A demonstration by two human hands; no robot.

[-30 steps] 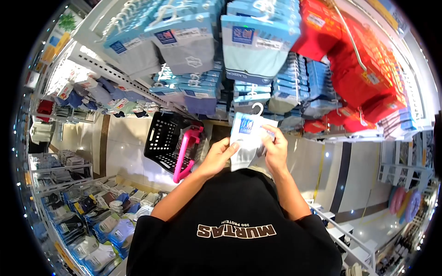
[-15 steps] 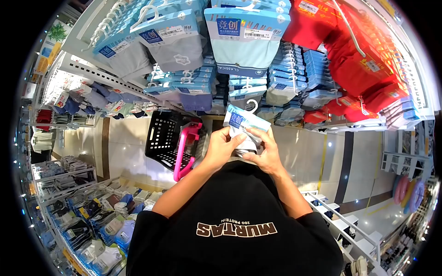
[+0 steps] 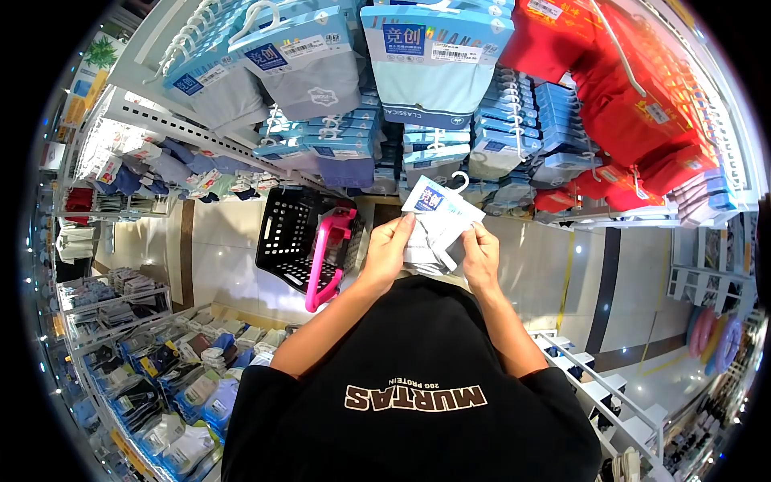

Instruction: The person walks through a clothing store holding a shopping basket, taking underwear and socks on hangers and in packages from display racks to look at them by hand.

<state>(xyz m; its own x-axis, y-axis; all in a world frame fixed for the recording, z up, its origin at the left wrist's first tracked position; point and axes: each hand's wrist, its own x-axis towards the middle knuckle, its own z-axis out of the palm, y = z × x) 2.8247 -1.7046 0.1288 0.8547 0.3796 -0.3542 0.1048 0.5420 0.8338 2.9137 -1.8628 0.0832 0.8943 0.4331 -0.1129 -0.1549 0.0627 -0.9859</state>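
Observation:
A packaged garment (image 3: 434,229) with a blue-and-white header card and a white hook hangs between my two hands, in front of my black shirt. My left hand (image 3: 388,251) pinches its left edge between thumb and fingers. At the right edge, my right hand (image 3: 480,255) grips the corner of the card. White and grey folded fabric shows below the card. The hook (image 3: 459,182) points up toward the rack and touches no rod that I can see.
Light blue packages (image 3: 438,72) and red packages (image 3: 634,104) hang on the rack ahead. A black basket (image 3: 291,237) with a pink handle (image 3: 320,257) stands left of my hands. Sock packs (image 3: 181,386) fill a low display at lower left. White rails (image 3: 594,386) are at lower right.
My right hand has moved off the front of the package to its right edge, so more of the card and fabric shows. The package has tilted slightly, and the left hand has shifted a little.

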